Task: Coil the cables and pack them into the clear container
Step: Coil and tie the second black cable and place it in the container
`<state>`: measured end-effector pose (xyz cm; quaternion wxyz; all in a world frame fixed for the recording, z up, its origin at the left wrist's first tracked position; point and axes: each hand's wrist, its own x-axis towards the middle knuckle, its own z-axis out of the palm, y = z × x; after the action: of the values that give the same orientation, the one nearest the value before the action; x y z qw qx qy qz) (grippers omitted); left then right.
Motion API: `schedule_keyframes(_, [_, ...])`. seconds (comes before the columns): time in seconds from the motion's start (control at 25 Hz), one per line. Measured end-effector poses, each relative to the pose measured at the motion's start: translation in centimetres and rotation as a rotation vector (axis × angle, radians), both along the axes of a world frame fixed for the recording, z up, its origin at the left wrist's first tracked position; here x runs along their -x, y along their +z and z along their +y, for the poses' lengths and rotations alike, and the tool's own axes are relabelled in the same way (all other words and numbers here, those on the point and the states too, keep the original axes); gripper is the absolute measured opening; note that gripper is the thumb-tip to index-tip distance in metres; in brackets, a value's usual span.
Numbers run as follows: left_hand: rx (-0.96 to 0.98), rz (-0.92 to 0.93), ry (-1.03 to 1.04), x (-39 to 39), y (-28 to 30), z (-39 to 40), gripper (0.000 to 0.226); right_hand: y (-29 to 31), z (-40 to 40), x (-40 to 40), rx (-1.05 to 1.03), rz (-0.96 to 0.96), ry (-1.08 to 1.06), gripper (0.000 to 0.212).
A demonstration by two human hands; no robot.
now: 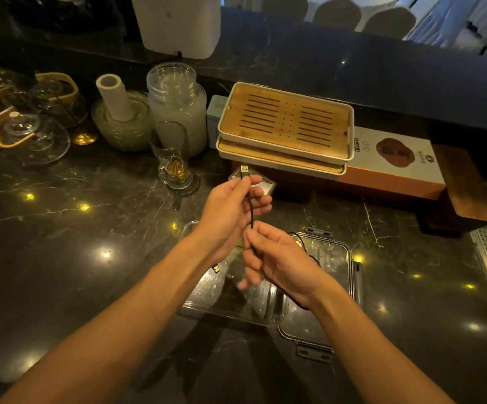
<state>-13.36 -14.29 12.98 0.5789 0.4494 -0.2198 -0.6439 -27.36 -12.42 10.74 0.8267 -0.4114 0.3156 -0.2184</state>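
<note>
- My left hand (230,208) pinches a black cable (251,211) just below its USB plug (244,171), which sticks up above my fingers.
- My right hand (277,258) is curled round the same cable lower down, thumb pressing it against the fingers.
- Between the two hands the cable runs nearly straight and taut.
- Both hands hang above the clear container (236,304), which sits on the dark marble desk (90,228).
- The cable's slack loops out past my right wrist over the container's lid (338,258), which lies just right of the container, touching it.
- A second plug (216,268) shows at the container's left side, under my left wrist; I cannot tell which cable it belongs to.
- Beyond the container stand stacked bamboo tea trays (286,123), and to their left a drinking glass (175,158).
</note>
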Motion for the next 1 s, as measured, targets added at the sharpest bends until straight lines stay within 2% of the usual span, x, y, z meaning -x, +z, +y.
schedule_keyframes(0.16, [-0.04,0.151,-0.013,0.1,0.2,0.1,0.028,0.1,0.0,0.2,0.089,0.121,0.042,0.017])
schedule_keyframes(0.28, [-0.005,0.103,-0.061,-0.1,0.2,0.4,0.035,-0.7,-0.2,0.6,0.134,0.219,0.059,0.022])
schedule_keyframes(0.4, [0.016,0.087,-0.07,-0.3,0.2,0.7,0.037,-1.3,-0.3,1.1,0.051,0.287,0.033,0.032])
schedule_keyframes(0.48, [0.012,0.121,-0.106,-0.5,0.2,1.1,0.036,-1.0,-1.0,1.8,0.068,0.394,0.127,0.041])
schedule_keyframes(0.6, [-0.023,0.167,-0.211,-0.7,0.2,1.9,0.036,-0.2,-3.6,3.5,0.236,0.623,0.397,0.052])
schedule_keyframes(0.68, [-0.035,0.159,-0.259,-0.7,0.3,2.4,0.036,0.4,-5.5,4.5,0.233,0.591,0.417,0.047])
schedule_keyframes(0.76, [-0.02,0.105,-0.308,-0.5,0.3,2.5,0.037,1.1,-7.0,4.9,0.165,0.502,0.301,0.035])
schedule_keyframes(0.88, [0.001,-0.186,-0.413,0.4,-0.2,2.7,0.042,2.3,-8.3,4.1,0.098,0.47,0.156,0.037])
schedule_keyframes(1.0, [-0.03,-0.422,-0.334,1.2,-1.1,2.5,0.041,3.8,-8.2,2.7,0.232,0.559,0.126,0.036])
